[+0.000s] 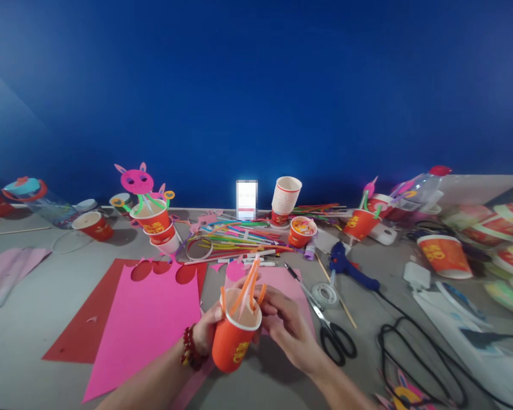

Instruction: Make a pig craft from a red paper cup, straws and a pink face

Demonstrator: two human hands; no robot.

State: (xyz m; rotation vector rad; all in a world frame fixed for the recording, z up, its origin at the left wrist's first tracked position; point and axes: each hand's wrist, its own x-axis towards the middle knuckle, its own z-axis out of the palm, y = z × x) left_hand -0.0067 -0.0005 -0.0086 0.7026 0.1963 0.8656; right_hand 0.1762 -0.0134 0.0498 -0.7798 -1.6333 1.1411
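A red paper cup [231, 341] with yellow print and a white rim is tilted in front of me, its mouth facing up. My left hand [207, 330], with a beaded bracelet at the wrist, grips it from the left, thumb near the rim. Orange pipe cleaners [251, 280] stand up inside the cup, and bent ends hook over its rim. My right hand [288, 327] is closed at the cup's right side, fingers curled by one orange pipe cleaner end; the fingertips are partly hidden. Pink paper [154, 330] with round cut-outs lies at left, over red paper [83, 324].
Black-handled scissors [337, 341], clear tape [324, 294] and a blue glue gun [354, 270] with a looping cable lie at right. Behind are loose pipe cleaners [239, 233], stacked cups [286, 196] and a cup with a pink animal face [137, 181]. A bright phone screen [247, 199] stands at the wall.
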